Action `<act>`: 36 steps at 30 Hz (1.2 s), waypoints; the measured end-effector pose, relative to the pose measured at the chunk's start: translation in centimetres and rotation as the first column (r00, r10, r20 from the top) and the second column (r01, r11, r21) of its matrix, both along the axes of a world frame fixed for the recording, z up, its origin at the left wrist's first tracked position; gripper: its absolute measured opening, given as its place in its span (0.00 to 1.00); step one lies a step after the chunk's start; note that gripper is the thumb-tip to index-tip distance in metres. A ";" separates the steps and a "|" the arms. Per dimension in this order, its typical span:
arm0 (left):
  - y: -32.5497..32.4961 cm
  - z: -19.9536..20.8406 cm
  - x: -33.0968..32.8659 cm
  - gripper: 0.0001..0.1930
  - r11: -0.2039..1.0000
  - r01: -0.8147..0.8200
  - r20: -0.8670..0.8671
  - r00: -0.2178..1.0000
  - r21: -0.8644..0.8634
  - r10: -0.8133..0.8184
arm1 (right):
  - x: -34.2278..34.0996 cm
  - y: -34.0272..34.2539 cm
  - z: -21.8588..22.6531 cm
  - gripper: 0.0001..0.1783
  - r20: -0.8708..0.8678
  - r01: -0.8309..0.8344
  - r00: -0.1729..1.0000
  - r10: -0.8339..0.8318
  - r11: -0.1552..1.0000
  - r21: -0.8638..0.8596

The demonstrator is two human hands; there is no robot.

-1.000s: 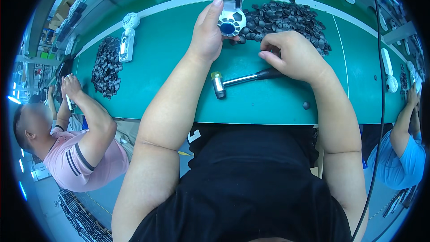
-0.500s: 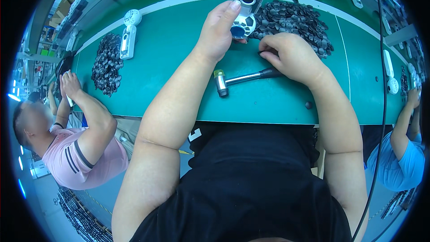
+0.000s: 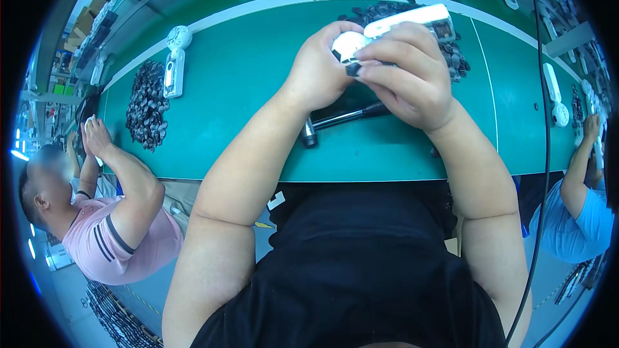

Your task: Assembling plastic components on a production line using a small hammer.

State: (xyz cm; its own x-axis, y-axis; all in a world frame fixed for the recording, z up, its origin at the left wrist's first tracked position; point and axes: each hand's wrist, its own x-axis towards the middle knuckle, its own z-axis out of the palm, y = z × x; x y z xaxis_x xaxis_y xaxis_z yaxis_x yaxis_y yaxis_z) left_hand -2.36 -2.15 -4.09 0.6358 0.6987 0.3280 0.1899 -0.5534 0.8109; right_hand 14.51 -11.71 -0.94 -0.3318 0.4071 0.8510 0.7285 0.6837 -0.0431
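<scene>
My left hand (image 3: pixel 314 67) is closed around the round, ball-patterned head of a white device (image 3: pixel 412 19); its long handle points away to the right. Between the thumb and fingertips of my right hand (image 3: pixel 412 77) is a small black piece (image 3: pixel 353 69), held against the device's round head. Some of the head is covered by my fingers. Below the hands a mallet (image 3: pixel 345 117) with a black grip lies on the green table, its head partly behind my left wrist. A heap of black pieces (image 3: pixel 456 64) lies behind my right hand, mostly hidden.
Another heap of black pieces (image 3: pixel 147 106) lies at the left beside a similar white device (image 3: pixel 174 71). More white devices stand on the far green surface. A black cable (image 3: pixel 547 122) hangs down on the right. A co-worker in pink (image 3: pixel 122 238) sits left, another in blue (image 3: pixel 574 225) right.
The device has turned from upright to lying toward the right, its round head now facing up. My right hand has risen from beside the mallet grip to the device, bringing a black piece.
</scene>
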 end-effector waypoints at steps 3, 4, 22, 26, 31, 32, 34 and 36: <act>-0.2 1.6 -0.4 0.29 0.978 0.075 -0.036 0.996 -0.196 -0.083 | 0.9 0.5 0.1 0.06 0.017 0.071 0.997 -0.069 0.986 -0.148; -0.2 1.9 -0.4 0.29 0.951 0.104 -0.049 0.991 -0.292 -0.123 | 1.2 0.7 0.1 0.05 0.028 0.103 0.995 -0.099 0.970 -0.220; 0.0 0.7 0.1 0.22 0.951 0.162 -0.025 0.984 -0.264 -0.175 | 3.3 0.5 0.4 0.05 0.009 0.086 0.996 -0.093 0.870 -0.486; 1.7 0.6 -0.5 0.23 0.852 0.160 0.281 0.960 -0.499 -0.015 | 2.5 -0.3 1.2 0.09 0.028 0.052 0.999 -0.045 0.913 -0.405; 3.9 0.1 -0.8 0.26 0.809 0.122 0.457 0.868 -0.575 0.194 | 0.9 -0.7 -0.5 0.16 0.250 0.103 0.943 0.219 0.523 -0.846; 4.0 0.1 -0.8 0.27 0.806 0.099 0.461 0.857 -0.583 0.229 | 0.7 -0.8 -0.4 0.16 0.258 0.102 0.938 0.233 0.525 -0.845; 4.0 0.0 -1.1 0.28 0.828 0.069 0.457 0.858 -0.556 0.235 | 0.3 -1.1 -0.2 0.14 0.223 0.052 0.951 0.213 0.602 -0.797; 4.1 -0.1 -1.2 0.29 0.864 0.027 0.434 0.872 -0.503 0.226 | 0.1 -1.6 0.4 0.14 0.209 0.025 0.954 0.215 0.637 -0.770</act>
State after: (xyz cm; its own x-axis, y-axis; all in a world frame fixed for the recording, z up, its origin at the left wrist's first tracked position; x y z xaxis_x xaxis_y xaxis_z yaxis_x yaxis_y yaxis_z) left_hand -3.59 1.95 -4.19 0.4131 0.8948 0.1693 -0.2456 -0.0695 0.9669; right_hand 14.65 -13.28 -0.56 -0.5603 0.8181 0.1300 0.7251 0.5602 -0.4004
